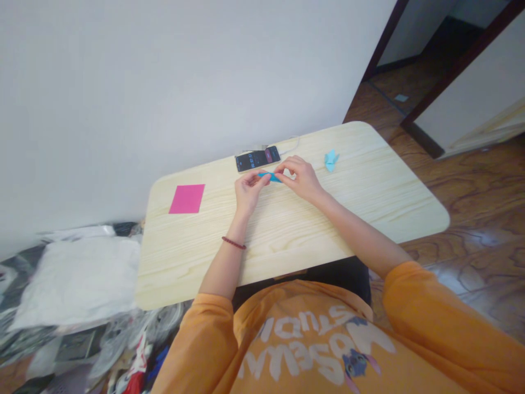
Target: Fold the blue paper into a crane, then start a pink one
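Note:
A narrow piece of folded blue paper (pixel 270 177) is held between both hands, above the middle of the table. My left hand (pixel 249 189) pinches its left end with thumb and fingers. At the other end, my right hand (pixel 300 176) grips it between thumb and index finger. The fingers partly cover the paper, so its full shape is hidden. Just beyond the hands lies a phone (pixel 258 158) with a lit screen showing digits. A light blue folded paper figure (pixel 331 160) rests to the right of my right hand.
A square pink sheet of paper (pixel 187 198) lies at the table's left. The pale wooden table (pixel 197 262) has rounded corners and stands by a white wall (pixel 184 82). A white cable (pixel 292 146) runs from the phone. Bags and clutter (pixel 82 279) fill the floor at left.

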Action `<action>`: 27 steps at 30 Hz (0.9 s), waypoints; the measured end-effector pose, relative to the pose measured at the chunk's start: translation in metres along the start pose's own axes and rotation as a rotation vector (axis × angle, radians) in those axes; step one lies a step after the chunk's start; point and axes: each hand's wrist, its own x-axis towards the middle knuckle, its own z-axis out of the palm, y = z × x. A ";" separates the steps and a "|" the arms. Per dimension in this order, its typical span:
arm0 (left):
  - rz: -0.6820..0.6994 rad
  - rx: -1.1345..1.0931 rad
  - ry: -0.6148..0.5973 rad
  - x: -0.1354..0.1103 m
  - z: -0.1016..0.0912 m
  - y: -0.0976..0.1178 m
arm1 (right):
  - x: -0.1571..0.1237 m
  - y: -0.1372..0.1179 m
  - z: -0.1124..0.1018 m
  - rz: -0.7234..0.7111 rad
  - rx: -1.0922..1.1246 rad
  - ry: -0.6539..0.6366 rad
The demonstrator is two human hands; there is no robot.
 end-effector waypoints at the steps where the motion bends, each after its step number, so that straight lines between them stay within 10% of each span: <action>1: 0.002 0.000 0.000 0.000 0.000 0.000 | 0.000 0.000 0.000 0.001 0.001 -0.001; 27: 0.127 0.070 -0.026 -0.004 0.003 0.006 | 0.002 -0.001 0.000 -0.009 0.055 -0.030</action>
